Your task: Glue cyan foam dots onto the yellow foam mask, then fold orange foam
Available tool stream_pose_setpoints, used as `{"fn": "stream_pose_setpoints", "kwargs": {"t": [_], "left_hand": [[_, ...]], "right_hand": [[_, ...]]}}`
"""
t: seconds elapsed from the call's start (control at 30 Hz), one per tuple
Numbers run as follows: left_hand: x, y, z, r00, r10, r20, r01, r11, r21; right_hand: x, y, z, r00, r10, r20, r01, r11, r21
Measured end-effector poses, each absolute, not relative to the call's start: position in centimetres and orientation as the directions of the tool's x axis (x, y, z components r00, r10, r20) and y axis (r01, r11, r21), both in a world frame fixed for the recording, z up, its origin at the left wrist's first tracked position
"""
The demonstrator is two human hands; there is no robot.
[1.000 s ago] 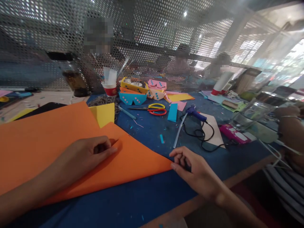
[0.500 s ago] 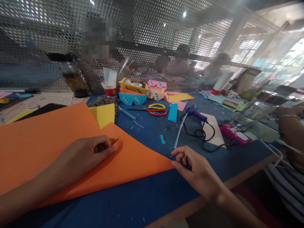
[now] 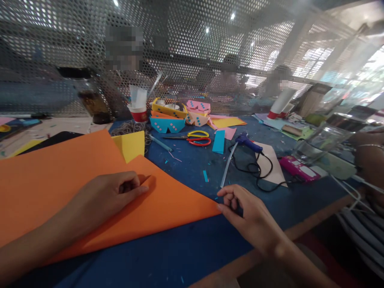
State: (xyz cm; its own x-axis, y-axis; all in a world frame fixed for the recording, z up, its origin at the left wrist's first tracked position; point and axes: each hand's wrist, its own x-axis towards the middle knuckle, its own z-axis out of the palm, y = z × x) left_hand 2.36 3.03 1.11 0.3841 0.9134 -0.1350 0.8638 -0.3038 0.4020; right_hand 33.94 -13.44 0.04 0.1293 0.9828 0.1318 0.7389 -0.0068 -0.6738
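A large orange paper sheet point(image 3: 60, 176) lies folded over on the blue table point(image 3: 186, 168). My left hand point(image 3: 111, 192) rests on top of the fold with its fingers curled and the thumb pressing the paper flat. My right hand point(image 3: 249, 216) sits at the paper's pointed right corner, thumb and forefinger pinched against the tip, the other fingers curled. A yellow sheet point(image 3: 132, 144) peeks out from behind the orange one.
Red and yellow scissors point(image 3: 195, 139), a blue glue gun point(image 3: 247, 143) with a black cord, a pink device point(image 3: 295, 168), coloured paper masks point(image 3: 168, 124), a red cup point(image 3: 138, 113) and a perforated metal screen point(image 3: 192, 52) stand beyond. Another person's arm point(image 3: 369, 160) is at the right edge.
Hardly anything differs. My right hand has shifted very slightly right along with the paper's corner; my left hand stays put.
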Motion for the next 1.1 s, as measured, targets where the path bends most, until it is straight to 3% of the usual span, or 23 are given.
{"fn": "stream_pose_setpoints", "kwargs": {"t": [0.83, 1.1], "left_hand": [[2.22, 3.46, 0.80, 0.393, 0.909, -0.139, 0.874, -0.323, 0.363], [1.98, 3.63, 0.68, 0.410, 0.909, -0.078, 0.862, -0.357, 0.359]], "right_hand": [[33.85, -13.55, -0.21, 0.109, 0.981, 0.162, 0.746, 0.027, -0.665], [33.92, -13.44, -0.46, 0.088, 0.975, 0.205, 0.759, 0.068, -0.647]]}}
